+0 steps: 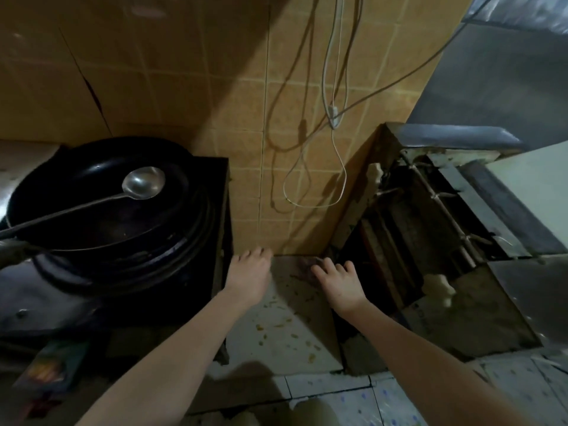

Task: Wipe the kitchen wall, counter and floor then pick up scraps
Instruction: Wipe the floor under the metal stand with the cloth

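A pale stone counter (276, 342) runs between a black stove and a broken appliance, and several yellowish food scraps (278, 325) are strewn over it. My left hand (249, 276) reaches to the counter's far end near the tan tiled wall (246, 118), fingers spread and empty, right beside the stove's edge. My right hand (336, 279) lies flat over the far right part of the counter, fingers straight, on a dark smudge; whether a cloth lies under it I cannot tell. A patterned tiled floor (384, 401) shows at the bottom.
A black wok (101, 207) with a steel ladle (141, 184) sits on the black stove (215, 241) at left. Several cables (333, 118) hang down the wall. A torn-open metal appliance (430, 241) stands at right.
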Motion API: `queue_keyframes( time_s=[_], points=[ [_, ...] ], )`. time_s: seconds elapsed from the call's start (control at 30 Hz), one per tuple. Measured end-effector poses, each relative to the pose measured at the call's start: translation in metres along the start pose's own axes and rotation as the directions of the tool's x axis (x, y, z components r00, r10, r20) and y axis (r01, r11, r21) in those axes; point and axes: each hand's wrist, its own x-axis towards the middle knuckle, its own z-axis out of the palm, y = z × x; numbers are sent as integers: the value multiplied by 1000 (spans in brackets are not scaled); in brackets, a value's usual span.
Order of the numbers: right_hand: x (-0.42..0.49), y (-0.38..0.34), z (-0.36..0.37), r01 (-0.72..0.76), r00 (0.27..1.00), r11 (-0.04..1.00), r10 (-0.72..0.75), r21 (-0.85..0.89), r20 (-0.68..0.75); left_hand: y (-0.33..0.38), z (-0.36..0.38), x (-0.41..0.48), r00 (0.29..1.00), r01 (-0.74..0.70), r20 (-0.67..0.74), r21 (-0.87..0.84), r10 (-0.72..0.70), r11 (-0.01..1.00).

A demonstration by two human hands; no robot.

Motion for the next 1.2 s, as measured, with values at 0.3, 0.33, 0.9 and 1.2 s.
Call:
queue_keyframes(
  time_s=[0.3, 0.33, 0.9, 1.2],
  points=[
    [53, 25, 129, -18, 998, 999, 17, 27, 59, 0, 126, 53, 997, 50, 55, -45, -47, 998],
    [58, 25, 146, -22, 997, 999, 19, 41, 77, 0, 144, 57, 998, 53, 47, -60, -50, 997],
    [170, 16, 424, -74, 996, 987, 65, 141, 64, -57, 444, 157, 994, 106, -3, 188, -107, 976],
    [242, -17, 512, -63, 986, 938, 112, 342, -126, -99, 544, 196, 977, 206, -99, 197, -190, 958]
  ],
)
